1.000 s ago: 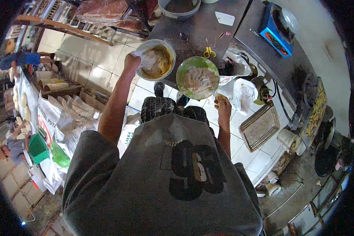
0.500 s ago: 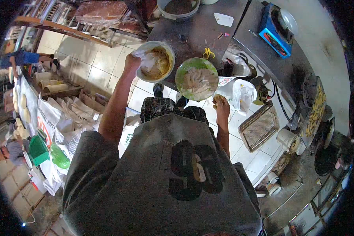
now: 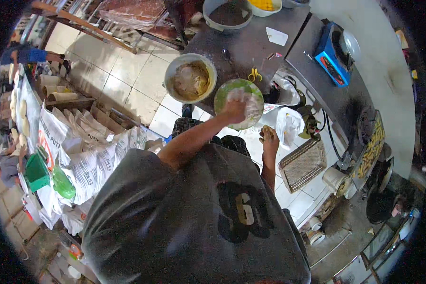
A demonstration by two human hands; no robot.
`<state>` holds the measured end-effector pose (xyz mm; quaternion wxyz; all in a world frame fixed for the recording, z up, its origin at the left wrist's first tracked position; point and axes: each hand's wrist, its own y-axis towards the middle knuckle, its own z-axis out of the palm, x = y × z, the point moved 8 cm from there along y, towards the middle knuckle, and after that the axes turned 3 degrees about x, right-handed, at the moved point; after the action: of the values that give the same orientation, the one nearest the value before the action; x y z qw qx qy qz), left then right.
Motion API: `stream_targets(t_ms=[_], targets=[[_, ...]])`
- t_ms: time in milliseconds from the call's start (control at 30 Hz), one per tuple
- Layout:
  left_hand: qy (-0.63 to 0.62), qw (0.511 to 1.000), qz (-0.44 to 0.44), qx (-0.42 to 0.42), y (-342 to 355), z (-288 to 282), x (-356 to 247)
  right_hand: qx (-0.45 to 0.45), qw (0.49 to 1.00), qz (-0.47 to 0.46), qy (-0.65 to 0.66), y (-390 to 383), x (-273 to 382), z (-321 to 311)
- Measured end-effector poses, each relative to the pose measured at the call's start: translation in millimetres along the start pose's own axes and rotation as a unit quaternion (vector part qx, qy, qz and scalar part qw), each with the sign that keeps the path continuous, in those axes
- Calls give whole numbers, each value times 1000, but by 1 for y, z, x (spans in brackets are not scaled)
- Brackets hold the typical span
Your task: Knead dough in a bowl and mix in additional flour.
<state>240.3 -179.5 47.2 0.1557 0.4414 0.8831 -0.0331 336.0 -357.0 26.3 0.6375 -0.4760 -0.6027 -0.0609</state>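
Observation:
My left hand point(image 3: 235, 110) reaches down into the white flour point(image 3: 253, 102) on a round green plate point(image 3: 219, 105). Its fingers are smeared by motion and partly sunk in the flour. To the left of the plate, at the table's edge, stands a white bowl point(image 3: 168, 71) holding a yellowish-brown dough or batter point(image 3: 190, 80) with pale flour on top. My right hand point(image 3: 269, 136) hangs just right of and below the plate, fingers curled together. Yellowish bits show at its fingertips; what it holds, if anything, is too small to name.
Yellow-handled scissors point(image 3: 254, 75) and a white card point(image 3: 276, 36) lie on the dark table point(image 3: 241, 42). Behind are a grey tub point(image 3: 227, 23) and a blue stove point(image 3: 333, 59). A perforated tray point(image 3: 303, 164) and white plastic bag point(image 3: 288, 125) are at right; flour sacks point(image 3: 94, 161) at left.
My left hand has moved right, from over the white bowl into the flour on the green plate. More pale flour now lies on the bowl's contents. The right hand stays beside the plate.

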Motion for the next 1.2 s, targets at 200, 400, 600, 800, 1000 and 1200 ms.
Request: stream_targets(t_ms=[200, 400, 600, 800, 1000, 1200], targets=[[-280, 921, -97, 252, -13, 17, 33, -50, 972, -149, -174, 8, 57, 32], [-256, 951, -27, 171, -8, 48, 37, -15, 967, -192, -164, 13, 119, 104], [-191, 911, 100, 352, -11, 40, 25, -14, 972, -176, -154, 22, 148, 149], [-332, 918, -53, 212, -34, -86, 177, 73, 932, -252, -251, 32, 151, 247], [-241, 933, -248, 99, -66, -62, 303, 258, 892, -145, -341, 50, 39, 363], [-273, 915, -170, 243, -92, 56, 330, 159, 753, -299, -564, 93, 37, 402]])
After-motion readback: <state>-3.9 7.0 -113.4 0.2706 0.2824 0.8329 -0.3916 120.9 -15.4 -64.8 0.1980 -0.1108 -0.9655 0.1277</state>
